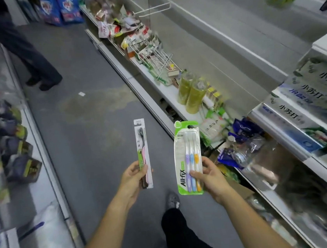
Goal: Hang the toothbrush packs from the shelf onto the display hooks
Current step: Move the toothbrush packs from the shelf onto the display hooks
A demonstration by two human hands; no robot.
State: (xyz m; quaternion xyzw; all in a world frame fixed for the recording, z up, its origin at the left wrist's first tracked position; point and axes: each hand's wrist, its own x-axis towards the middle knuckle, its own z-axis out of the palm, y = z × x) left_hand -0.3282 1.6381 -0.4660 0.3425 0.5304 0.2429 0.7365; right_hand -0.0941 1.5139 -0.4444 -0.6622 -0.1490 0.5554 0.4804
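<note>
Two packs up: your left hand (132,175) pinches the single-brush pack (142,146), right hand (210,174) grips the All-fix three-pack (187,158) — find the wire hook (153,9) next

Open grey concrete aisle floor (89,120) lies ahead of both hands, free between the two shelf runs. To the right, the long white lower shelf (154,78) is crowded with loose packets, bare white wire display hooks (158,60) and two yellow-green clear bottles (193,95). One white wire hook (153,9) juts from the grey back panel, unobstructed. A standing person's dark trouser legs (28,55) block the far left of the aisle.
</note>
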